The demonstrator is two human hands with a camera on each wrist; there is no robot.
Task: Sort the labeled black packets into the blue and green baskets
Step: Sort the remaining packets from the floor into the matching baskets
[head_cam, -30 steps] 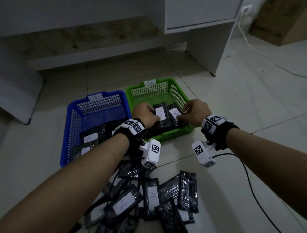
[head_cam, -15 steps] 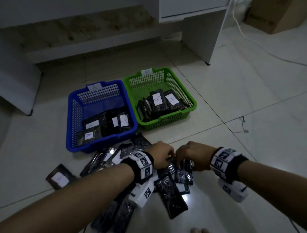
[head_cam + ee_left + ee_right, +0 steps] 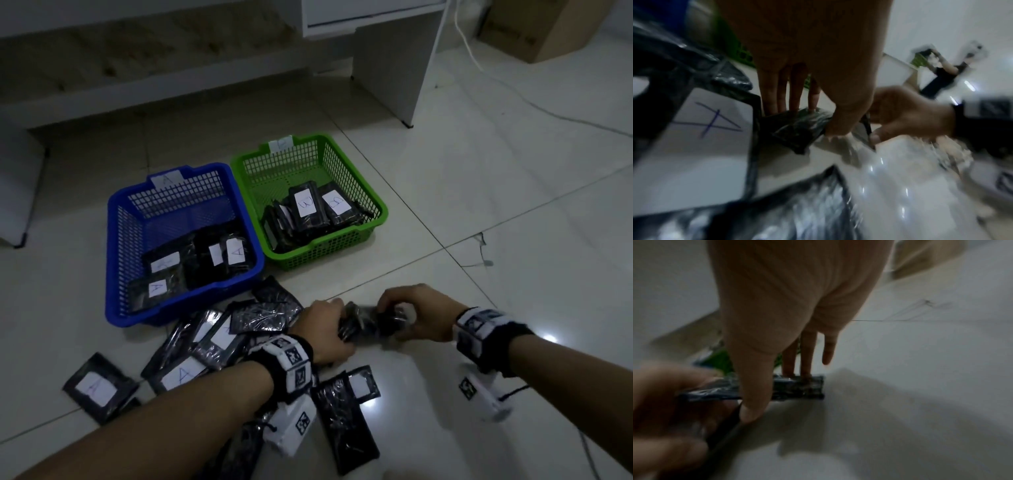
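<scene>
- Fingers of the left hand (image 3: 325, 329) and right hand (image 3: 418, 317) are curled round black plastic packets (image 3: 370, 322) at the centre of the head view, just above the white tiled floor (image 3: 479, 212); each hand grips one end of the dark bundle, and blur hides whether it is one packet or several.
- Left wrist view: the left thumb and fingers (image 3: 774, 97) pinch a crinkled black packet (image 3: 797, 128), the right hand (image 3: 906, 113) gripping beside it.
- Right wrist view: two right fingers (image 3: 807, 353) press the top of a packet (image 3: 797, 387), thumb at its front edge.
- Blue plastic mesh basket (image 3: 123, 240), left of centre, carries a white tag marked "A" and holds packets with white stickers reading "A".
- Green plastic mesh basket (image 3: 352, 161), touching it on the right, holds packets whose stickers read "B"; its own tag is illegible.
- Loose pile of black packets (image 3: 219, 339) lies on the floor at lower left, several labelled "A".
</scene>
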